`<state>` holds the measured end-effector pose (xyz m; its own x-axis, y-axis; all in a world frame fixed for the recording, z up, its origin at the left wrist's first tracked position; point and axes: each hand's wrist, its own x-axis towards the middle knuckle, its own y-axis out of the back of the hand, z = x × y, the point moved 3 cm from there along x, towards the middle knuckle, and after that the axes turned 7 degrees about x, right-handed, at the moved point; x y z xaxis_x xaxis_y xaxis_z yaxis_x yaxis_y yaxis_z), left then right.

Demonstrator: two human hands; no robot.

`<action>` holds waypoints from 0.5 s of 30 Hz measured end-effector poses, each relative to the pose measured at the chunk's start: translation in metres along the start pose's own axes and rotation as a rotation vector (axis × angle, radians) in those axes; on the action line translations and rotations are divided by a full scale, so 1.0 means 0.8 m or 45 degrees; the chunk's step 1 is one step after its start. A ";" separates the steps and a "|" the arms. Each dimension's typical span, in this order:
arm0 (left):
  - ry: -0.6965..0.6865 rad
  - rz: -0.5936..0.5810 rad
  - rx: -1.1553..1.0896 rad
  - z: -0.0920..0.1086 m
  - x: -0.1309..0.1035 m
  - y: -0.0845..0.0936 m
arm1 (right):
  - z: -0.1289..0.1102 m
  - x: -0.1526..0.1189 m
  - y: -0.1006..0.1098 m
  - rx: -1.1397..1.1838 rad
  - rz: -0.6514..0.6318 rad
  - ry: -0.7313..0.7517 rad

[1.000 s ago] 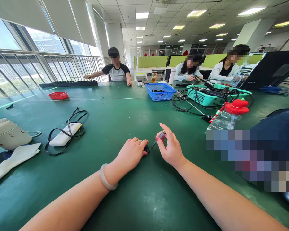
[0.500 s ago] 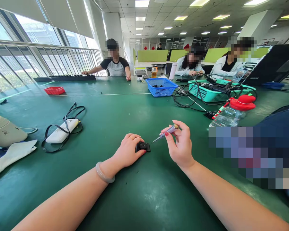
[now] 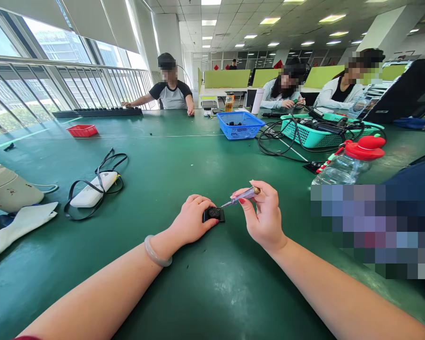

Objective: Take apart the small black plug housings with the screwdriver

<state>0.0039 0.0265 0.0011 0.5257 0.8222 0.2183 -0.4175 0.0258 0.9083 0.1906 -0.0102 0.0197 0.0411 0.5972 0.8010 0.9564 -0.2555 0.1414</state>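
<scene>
My left hand (image 3: 192,218) is closed around the left side of a small black rectangular part (image 3: 214,214) with a round raised middle, lying on the green table (image 3: 156,189). Its thumb presses the near edge and its fingers curl over the far side. A screwdriver (image 3: 247,194) with a translucent purplish handle is pinched in my right hand (image 3: 264,215), slanting down to the left. The metal tip is at the far right corner of the black part; whether it touches is too small to tell.
Left lie a white device with a black strap (image 3: 95,189) and a white cloth (image 3: 21,229). A red tray (image 3: 82,131), a blue basket (image 3: 241,125) and a teal basket of cables (image 3: 318,137) stand farther back. A red-lidded bottle (image 3: 354,160) is at right. Several people sit beyond.
My right hand has brought the screwdriver's tip left, from beside the black part to its corner. The left hand keeps its grip. The whole view has shifted slightly.
</scene>
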 end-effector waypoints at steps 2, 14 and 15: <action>0.006 -0.010 0.001 0.000 0.000 0.000 | 0.001 0.000 0.000 0.007 -0.005 -0.006; 0.020 -0.024 -0.009 0.000 0.001 0.000 | 0.009 -0.003 -0.002 0.035 -0.052 -0.068; 0.025 -0.028 -0.006 0.000 0.001 0.000 | 0.010 -0.003 -0.002 0.053 -0.047 -0.098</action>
<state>0.0046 0.0274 0.0011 0.5203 0.8323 0.1910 -0.4091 0.0466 0.9113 0.1911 -0.0049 0.0125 0.0258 0.6625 0.7486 0.9688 -0.2012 0.1447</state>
